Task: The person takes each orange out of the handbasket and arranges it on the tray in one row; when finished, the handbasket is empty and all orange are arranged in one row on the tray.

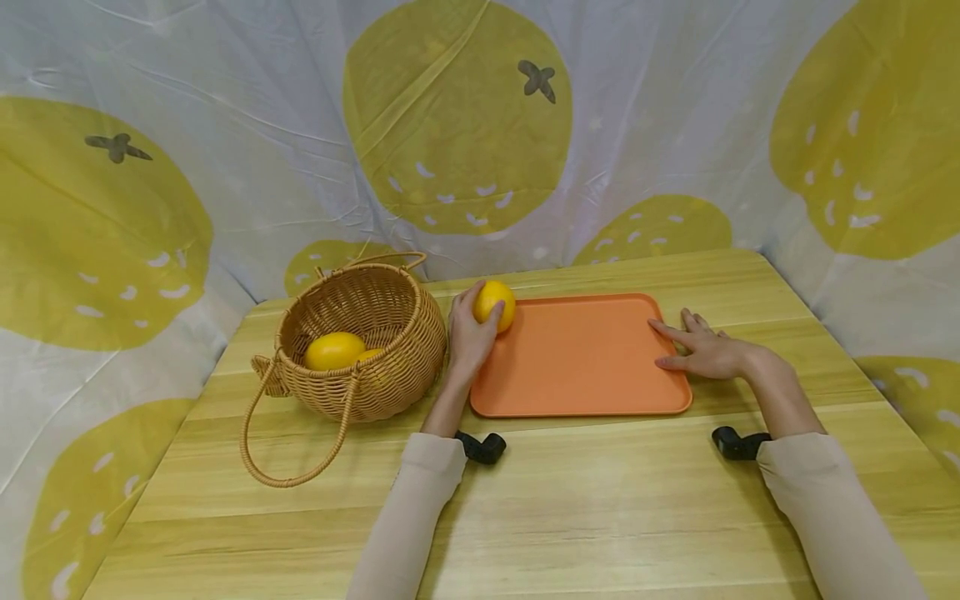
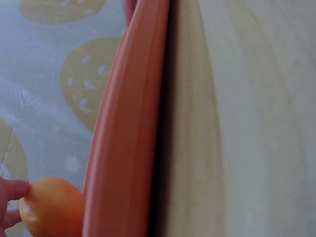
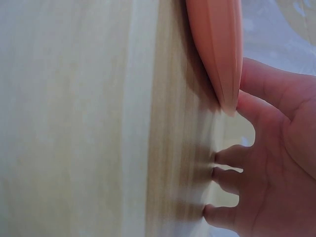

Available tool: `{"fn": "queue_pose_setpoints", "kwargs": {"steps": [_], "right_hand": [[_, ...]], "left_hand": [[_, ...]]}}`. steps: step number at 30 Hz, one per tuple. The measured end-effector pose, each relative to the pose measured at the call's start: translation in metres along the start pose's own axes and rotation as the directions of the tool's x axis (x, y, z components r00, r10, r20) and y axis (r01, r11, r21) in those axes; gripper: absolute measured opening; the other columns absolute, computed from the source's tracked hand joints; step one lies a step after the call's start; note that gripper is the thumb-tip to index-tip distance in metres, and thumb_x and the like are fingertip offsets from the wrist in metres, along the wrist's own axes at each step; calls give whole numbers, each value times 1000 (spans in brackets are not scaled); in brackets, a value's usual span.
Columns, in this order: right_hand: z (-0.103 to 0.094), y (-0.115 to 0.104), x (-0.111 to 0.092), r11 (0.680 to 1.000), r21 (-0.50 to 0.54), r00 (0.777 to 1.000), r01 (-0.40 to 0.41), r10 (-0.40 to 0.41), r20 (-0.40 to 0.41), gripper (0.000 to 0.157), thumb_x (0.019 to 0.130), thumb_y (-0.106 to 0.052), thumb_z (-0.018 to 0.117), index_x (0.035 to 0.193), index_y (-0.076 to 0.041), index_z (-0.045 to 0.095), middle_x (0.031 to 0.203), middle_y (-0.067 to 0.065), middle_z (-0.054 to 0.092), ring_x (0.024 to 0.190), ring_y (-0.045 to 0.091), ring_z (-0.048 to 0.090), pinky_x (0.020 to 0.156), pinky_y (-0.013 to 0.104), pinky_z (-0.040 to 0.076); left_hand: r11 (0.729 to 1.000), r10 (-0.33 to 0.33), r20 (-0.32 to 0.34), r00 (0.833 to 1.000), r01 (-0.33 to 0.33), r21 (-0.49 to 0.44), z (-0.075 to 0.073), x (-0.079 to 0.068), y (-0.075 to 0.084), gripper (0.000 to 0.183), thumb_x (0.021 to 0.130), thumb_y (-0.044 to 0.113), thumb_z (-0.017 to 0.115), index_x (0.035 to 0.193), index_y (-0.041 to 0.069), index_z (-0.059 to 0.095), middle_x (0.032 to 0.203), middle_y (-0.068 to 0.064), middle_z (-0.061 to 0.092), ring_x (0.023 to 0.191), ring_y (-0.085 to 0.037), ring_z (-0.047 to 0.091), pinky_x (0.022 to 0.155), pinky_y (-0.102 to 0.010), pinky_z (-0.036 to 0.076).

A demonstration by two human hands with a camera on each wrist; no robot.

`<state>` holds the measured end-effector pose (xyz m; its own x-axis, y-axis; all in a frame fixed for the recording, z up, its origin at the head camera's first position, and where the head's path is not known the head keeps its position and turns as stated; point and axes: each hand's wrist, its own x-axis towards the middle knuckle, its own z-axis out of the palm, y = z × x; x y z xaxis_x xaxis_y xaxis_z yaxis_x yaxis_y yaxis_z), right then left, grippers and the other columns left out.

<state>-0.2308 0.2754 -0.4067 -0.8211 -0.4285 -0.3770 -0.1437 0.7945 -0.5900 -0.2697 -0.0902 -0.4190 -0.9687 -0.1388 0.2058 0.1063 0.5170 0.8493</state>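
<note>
Yellow-printed white fabric (image 1: 660, 150) backs a pale wooden table (image 1: 600, 500) where, in head view, the left hand (image 1: 468, 335) curls around a round yellow fruit (image 1: 498, 302), brown wicker basket (image 1: 386, 385) left of this grip, flat orange rectangular tray (image 1: 585, 358) right; left wrist view shows the fruit partly behind the tray; right wrist view, the right hand (image 3: 276, 140), spread, gripping nothing, touching the tray.

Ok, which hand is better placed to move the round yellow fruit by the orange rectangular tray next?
Probably the left hand: it holds that fruit at a corner of the tray, near the brown woven basket. The right hand touches the tray's opposite end, away from the fruit.
</note>
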Motion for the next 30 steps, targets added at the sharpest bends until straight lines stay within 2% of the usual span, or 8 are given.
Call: {"fn": "queue_pose_setpoints", "kwargs": {"steps": [5, 15, 30], "right_hand": [[1, 0, 0, 1000, -3, 1000, 2, -2, -2, 85, 106, -43, 56, 166, -3, 11, 161, 42, -24, 148, 60, -23, 111, 81, -14], [0, 0, 0, 1000, -5, 1000, 3, -3, -5, 85, 105, -44, 56, 165, -3, 12, 161, 42, -23, 148, 61, -22, 111, 81, -13], [0, -1, -1, 1000, -2, 1000, 4, -4, -7, 84, 106, -42, 56, 165, -2, 13, 161, 42, -22, 149, 60, -22, 111, 81, -12]], "left_hand": [[1000, -13, 10, 1000, 13, -19, 0, 1, -2, 53, 101, 26, 69, 150, 11, 55, 146, -19, 54, 135, -37, 53, 113, -54, 44], [998, -55, 53, 997, 54, 15, -4, 0, 1, 56, 102, 32, 67, 154, 17, 51, 148, -21, 49, 133, -39, 52, 112, -55, 43], [996, -82, 107, 991, 78, 41, -6, 2, 3, 61, 102, 27, 67, 158, 18, 44, 153, -23, 43, 138, -41, 48, 115, -57, 41]]}}
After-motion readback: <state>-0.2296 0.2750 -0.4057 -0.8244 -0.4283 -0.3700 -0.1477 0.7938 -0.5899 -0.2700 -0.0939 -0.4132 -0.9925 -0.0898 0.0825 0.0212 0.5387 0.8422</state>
